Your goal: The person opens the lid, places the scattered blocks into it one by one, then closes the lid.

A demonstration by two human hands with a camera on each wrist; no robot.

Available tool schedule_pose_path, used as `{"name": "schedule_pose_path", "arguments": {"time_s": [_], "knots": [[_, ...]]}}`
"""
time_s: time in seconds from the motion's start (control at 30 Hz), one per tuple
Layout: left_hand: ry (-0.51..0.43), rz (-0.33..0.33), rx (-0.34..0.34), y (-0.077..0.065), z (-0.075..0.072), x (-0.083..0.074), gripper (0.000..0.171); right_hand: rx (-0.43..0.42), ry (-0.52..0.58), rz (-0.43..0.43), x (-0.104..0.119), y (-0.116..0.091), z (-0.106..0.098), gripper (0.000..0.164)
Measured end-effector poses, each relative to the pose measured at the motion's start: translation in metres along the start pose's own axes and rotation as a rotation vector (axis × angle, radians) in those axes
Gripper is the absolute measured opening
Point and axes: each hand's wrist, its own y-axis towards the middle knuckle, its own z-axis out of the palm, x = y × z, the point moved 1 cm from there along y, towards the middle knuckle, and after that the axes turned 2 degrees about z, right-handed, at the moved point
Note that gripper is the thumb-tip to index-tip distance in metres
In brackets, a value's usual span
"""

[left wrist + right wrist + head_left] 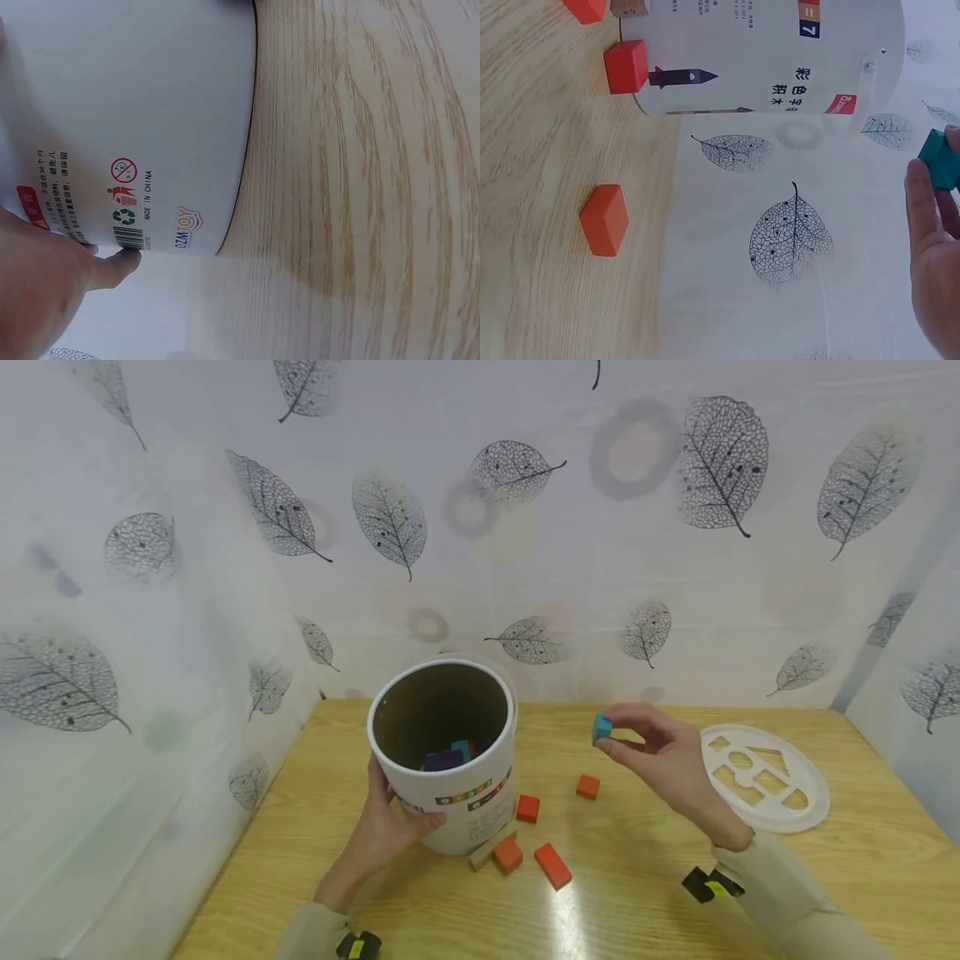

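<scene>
A teal wooden block (602, 727) is pinched between the thumb and fingertips of my right hand (667, 760), held up to the right of a white toy-block bucket (457, 827). In the right wrist view the same block shows at the far right edge. My left hand (386, 835) grips the bucket's left side, its thumb across the printed front. The bucket stands without a lid, its mouth facing up. Down inside lie a dark purple block (444, 761), a blue block (462, 748) and a bit of red.
Right of the bucket lie a red block (528, 808) and an orange block (588, 787). In front are another orange block (507, 854), a plain wooden block (482, 857) and a long red block (553, 866). A white lid with shape cutouts (813, 785) lies beyond my right wrist. Leaf-patterned curtain (585, 568) encloses the table.
</scene>
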Motion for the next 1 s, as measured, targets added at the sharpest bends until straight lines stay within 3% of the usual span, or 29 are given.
{"name": "schedule_pose_path", "arguments": {"time_s": [0.23, 0.4, 0.57, 0.73, 1.0], "knots": [[-0.002, -0.003, 0.003, -0.001, 0.0, 0.001, 0.131, -0.048, 0.004, -0.038, 0.003, 0.012, 0.009, 0.038], [-0.003, 0.002, 0.002, 0.0, -0.001, 0.001, 0.132, -0.064, 0.017, -0.1, 0.005, 0.034, 0.026, 0.037], [-0.005, -0.008, -0.005, 0.0, -0.001, 0.0, 0.132, -0.067, 0.016, -0.11, 0.006, 0.058, 0.047, 0.036], [-0.003, -0.029, -0.007, -0.001, 0.0, 0.0, 0.132, -0.043, 0.012, -0.111, 0.007, 0.076, 0.069, 0.035], [-0.007, -0.01, -0.005, -0.001, 0.0, 0.0, 0.132, 0.055, 0.03, -0.151, 0.01, 0.096, 0.1, 0.03]]}}
